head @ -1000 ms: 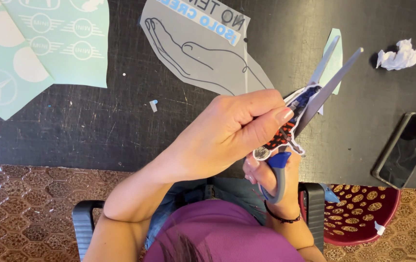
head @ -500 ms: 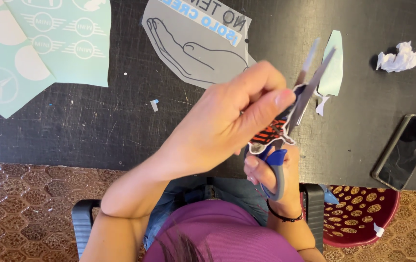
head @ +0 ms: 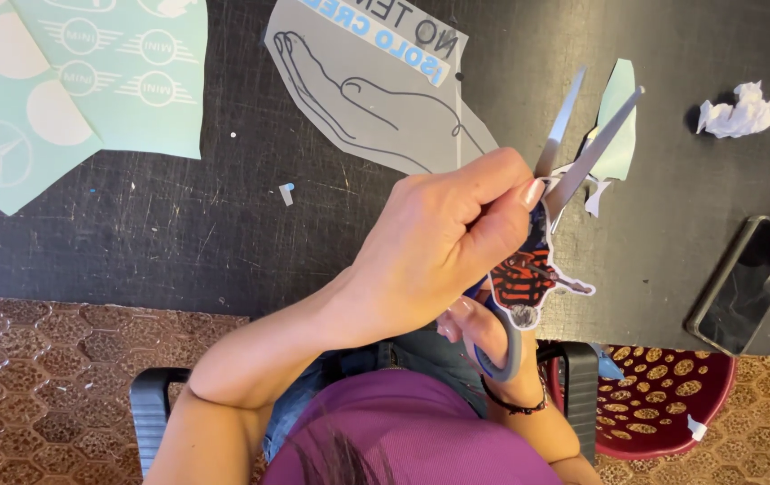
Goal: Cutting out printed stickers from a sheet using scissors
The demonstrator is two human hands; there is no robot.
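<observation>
My left hand [head: 439, 242] is closed on a small cut-out sticker [head: 524, 278] printed in red, black and white, held above the front edge of the black table [head: 178, 233]. Mostly hidden under the left hand, my right hand [head: 479, 337] grips the blue and grey handles of a pair of scissors [head: 573, 148]. The blades are parted and point up and away, with the sticker's upper edge between them. A thin white paper offcut [head: 596, 193] hangs near the blades.
A grey sheet with a hand outline [head: 367, 99] lies at the top middle. Mint green decal sheets [head: 61, 81] lie at the top left. A green scrap [head: 618, 126], crumpled paper [head: 744, 110] and a dark phone [head: 744, 283] sit at right. A red patterned bowl [head: 663, 404] stands below the table edge.
The scissor blades have swung from leaning right to more upright, and the sticker has turned in my left hand. Both hands stay in the same place.
</observation>
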